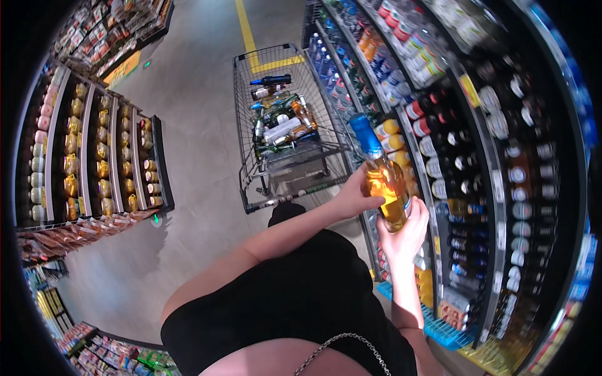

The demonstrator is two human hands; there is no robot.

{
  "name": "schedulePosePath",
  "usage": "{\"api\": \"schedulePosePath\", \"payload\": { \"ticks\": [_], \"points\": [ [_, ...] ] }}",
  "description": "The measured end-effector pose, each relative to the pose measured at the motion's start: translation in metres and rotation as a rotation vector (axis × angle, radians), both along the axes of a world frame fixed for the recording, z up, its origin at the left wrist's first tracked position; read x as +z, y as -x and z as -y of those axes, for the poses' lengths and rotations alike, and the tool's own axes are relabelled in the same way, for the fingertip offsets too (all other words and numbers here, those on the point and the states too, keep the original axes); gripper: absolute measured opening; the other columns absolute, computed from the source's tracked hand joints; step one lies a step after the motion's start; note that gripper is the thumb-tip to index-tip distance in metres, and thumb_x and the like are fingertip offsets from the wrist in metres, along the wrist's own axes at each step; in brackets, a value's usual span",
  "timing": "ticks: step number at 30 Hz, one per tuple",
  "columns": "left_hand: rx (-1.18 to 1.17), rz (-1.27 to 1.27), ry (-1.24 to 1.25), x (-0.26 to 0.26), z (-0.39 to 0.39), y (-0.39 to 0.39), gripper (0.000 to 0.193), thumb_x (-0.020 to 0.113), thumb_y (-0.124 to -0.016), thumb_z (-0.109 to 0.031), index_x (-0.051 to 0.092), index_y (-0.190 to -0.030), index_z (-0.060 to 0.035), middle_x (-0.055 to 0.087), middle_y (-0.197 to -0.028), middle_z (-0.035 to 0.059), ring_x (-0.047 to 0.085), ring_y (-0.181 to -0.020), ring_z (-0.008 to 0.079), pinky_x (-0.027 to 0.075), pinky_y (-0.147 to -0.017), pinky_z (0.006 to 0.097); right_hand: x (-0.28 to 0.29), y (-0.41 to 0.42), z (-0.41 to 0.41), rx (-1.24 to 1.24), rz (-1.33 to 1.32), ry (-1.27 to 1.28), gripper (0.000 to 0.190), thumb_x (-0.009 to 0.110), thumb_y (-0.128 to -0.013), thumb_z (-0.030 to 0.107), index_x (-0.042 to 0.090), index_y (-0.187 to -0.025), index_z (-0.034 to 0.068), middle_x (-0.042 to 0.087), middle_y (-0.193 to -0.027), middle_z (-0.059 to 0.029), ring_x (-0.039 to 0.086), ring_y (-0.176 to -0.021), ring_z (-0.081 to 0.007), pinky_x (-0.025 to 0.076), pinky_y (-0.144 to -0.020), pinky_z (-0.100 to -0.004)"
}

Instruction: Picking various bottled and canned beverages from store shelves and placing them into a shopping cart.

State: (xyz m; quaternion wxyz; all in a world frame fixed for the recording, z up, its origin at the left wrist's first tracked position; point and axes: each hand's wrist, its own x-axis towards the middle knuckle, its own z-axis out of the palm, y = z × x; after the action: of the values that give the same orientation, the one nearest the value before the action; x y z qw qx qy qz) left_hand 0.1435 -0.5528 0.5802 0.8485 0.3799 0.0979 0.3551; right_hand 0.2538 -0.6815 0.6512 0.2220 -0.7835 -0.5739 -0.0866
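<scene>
Both hands hold a clear glass bottle [386, 181] with amber liquid and blue foil around its neck. It tilts, with its neck toward the upper left. My left hand [355, 195] grips the bottle's side below the shoulder, thumb across the glass. My right hand [405, 228] cups the base end, and its fingers cover part of the lower body. Beyond my hands stands a wire shopping cart [242, 110] with its handle [305, 190] toward me. Several glass bottles [268, 120] lie heaped in it, around a pale cylindrical item [282, 130].
On the right, close to my hands, a tall shelf unit [497, 188] carries rows of bottles [437, 167]. A blue wire rack [449, 336] juts out low there. Shelves of jars [70, 171] stand left across the grey floor [202, 117]. A yellow line [245, 28] runs beyond the cart.
</scene>
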Motion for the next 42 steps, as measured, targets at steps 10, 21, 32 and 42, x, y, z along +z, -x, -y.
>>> {"api": "schedulePosePath", "payload": {
  "ticks": [10,21,32,42],
  "points": [
    [0.245,-0.749,-0.29,-0.121,-0.15,0.094,0.06,0.052,-0.1,-0.029,0.033,-0.152,-0.0039,0.055,-0.137,0.0207,0.062,-0.113,0.0314,0.049,-0.097,0.0408,-0.077,0.021,-0.222,0.076,-0.511,0.422,0.082,0.084,-0.068,0.028,0.044,-0.136,0.003,0.065,-0.117,-0.023,0.066,-0.108,-0.0371,0.052,-0.092,-0.0442],
    [0.185,-1.374,-0.83,-0.245,-0.125,0.164,0.048,0.068,-0.086,-0.039,0.063,-0.115,-0.0018,0.062,-0.091,0.0119,0.061,-0.081,0.0297,0.05,-0.073,0.0413,-0.292,0.021,-0.437,0.443,-0.046,0.709,0.074,0.076,-0.071,0.035,0.045,-0.132,0.006,0.064,-0.113,-0.0204,0.065,-0.103,-0.0393,0.054,-0.083,-0.0492],
    [0.17,-1.397,-0.772,-0.254,-0.089,0.172,0.056,0.073,-0.074,-0.039,0.063,-0.113,-0.0004,0.058,-0.086,0.0115,0.058,-0.074,0.0271,0.047,-0.066,0.0394,-0.47,0.066,-0.582,0.709,0.31,0.901,0.077,0.079,-0.073,0.034,0.043,-0.137,0.013,0.06,-0.121,-0.0131,0.061,-0.113,-0.0329,0.051,-0.09,-0.0479],
    [0.134,-1.426,-0.768,-0.259,-0.048,0.168,0.061,0.072,-0.071,-0.038,0.064,-0.118,0.0005,0.059,-0.098,0.0128,0.057,-0.085,0.0283,0.047,-0.08,0.041,-0.558,0.085,-0.621,0.849,0.346,0.84,0.082,0.083,-0.071,0.029,0.042,-0.142,0.019,0.057,-0.133,-0.0073,0.053,-0.123,-0.0309,0.043,-0.099,-0.0481]
  ]
}}
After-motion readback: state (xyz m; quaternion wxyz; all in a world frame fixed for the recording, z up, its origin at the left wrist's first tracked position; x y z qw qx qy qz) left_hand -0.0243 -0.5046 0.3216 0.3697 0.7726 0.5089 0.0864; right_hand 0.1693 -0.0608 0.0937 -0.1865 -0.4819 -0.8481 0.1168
